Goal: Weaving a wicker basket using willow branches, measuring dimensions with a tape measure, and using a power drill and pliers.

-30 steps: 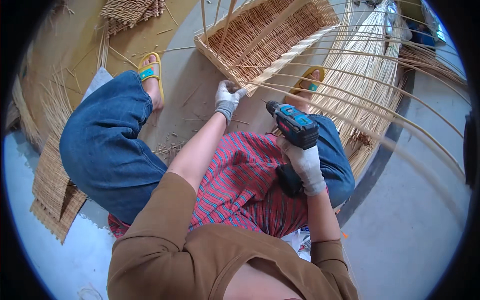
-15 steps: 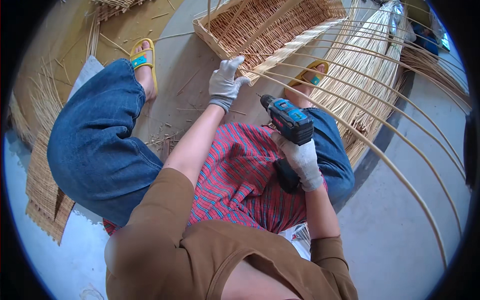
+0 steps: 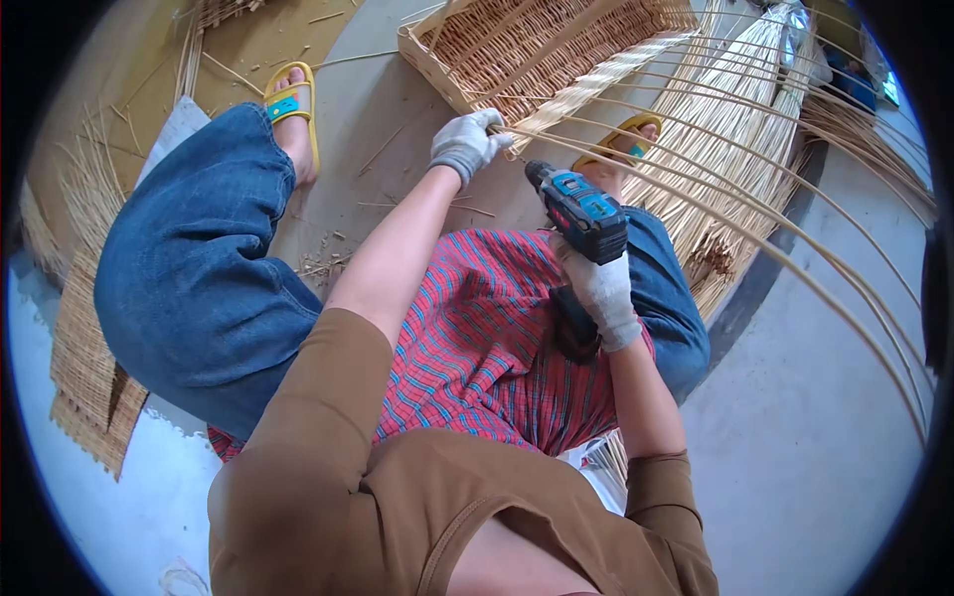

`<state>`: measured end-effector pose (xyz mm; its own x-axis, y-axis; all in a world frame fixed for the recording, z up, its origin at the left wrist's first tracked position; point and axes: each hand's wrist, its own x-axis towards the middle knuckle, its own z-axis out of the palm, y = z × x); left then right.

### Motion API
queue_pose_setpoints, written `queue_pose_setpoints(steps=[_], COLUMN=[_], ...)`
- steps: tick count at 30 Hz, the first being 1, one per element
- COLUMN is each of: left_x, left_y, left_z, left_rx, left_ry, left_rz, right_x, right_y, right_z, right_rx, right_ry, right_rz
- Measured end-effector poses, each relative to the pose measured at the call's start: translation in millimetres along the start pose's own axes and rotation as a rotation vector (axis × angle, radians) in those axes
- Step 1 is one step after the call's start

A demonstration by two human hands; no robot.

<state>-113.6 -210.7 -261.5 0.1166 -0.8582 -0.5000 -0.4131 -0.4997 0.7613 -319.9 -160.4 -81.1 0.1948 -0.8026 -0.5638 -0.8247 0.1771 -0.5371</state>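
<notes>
In a white glove, my left hand (image 3: 465, 144) is closed at the near corner of a rectangular wicker basket (image 3: 429, 74), its fingertips partly hidden. From that corner a long pale rod (image 3: 715, 214) curves away to the right. My right hand (image 3: 599, 293), also gloved, grips the handle of a blue and black cordless drill (image 3: 581, 209). The drill's bit points up and left at the basket's corner, close to my left hand; whether it touches the wicker I cannot tell. The battery end rests low over the red checked cloth (image 3: 467, 338) on my lap.
Several long rods fan out right of the basket. Beyond my right foot lies a large bundle of pale wicker strands (image 3: 735, 129). Flat woven panels (image 3: 89, 348) lie at the left. Cut scraps litter the floor around my yellow sandals (image 3: 314, 109).
My left hand has shifted slightly right, and its spread fingers have closed in at the corner. The basket has slid a little right. The drill has moved slightly up, and the rods have swung.
</notes>
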Motion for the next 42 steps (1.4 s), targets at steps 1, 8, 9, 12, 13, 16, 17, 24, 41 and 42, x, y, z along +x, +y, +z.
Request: queue_pose_setpoints(steps=[1,8,9,12,13,16,17,24,41,42], left_x=[0.6,1.9,1.4,1.9,2.3,0.9,1.5,3.5,7.1,7.6], left_y=[-1.2,-1.3,-3.7,-6.9,-6.4,-4.3,-5.5,-10.3,4.7,6.2], left_z=[1.1,8.6,8.6,8.5,8.1,12.9,12.8,13.0,6.2,5.5], left_rx=[-0.017,-0.029,-0.037,-0.071,-0.094,-0.122,-0.141,-0.117,-0.014,-0.007], left_ry=[0.006,0.051,0.065,0.047,0.013,0.050,0.028,0.040,-0.037,-0.049], left_rz=[-0.002,-0.024,-0.010,-0.022,-0.043,-0.010,-0.014,-0.017,-0.035,-0.028], right_x=[2.2,9.1,9.5,11.3,11.8,14.2,14.8,15.4,21.1,21.0], right_y=[-2.4,2.7,-2.8,-13.3,-9.3,-3.8,-3.1,-3.7,6.0,4.0], right_z=[6.0,6.8,7.8,8.5,8.2,7.3,7.1,9.9,15.3,15.2], right_rx=[0.108,0.208,0.204,0.166,0.192,0.199,0.181,0.168,-0.004,-0.074], right_ry=[0.089,-0.005,-0.010,-0.033,-0.031,-0.026,-0.019,-0.005,0.029,0.048], right_rz=[-0.160,0.093,0.094,0.188,0.181,0.186,0.199,0.143,0.064,0.044])
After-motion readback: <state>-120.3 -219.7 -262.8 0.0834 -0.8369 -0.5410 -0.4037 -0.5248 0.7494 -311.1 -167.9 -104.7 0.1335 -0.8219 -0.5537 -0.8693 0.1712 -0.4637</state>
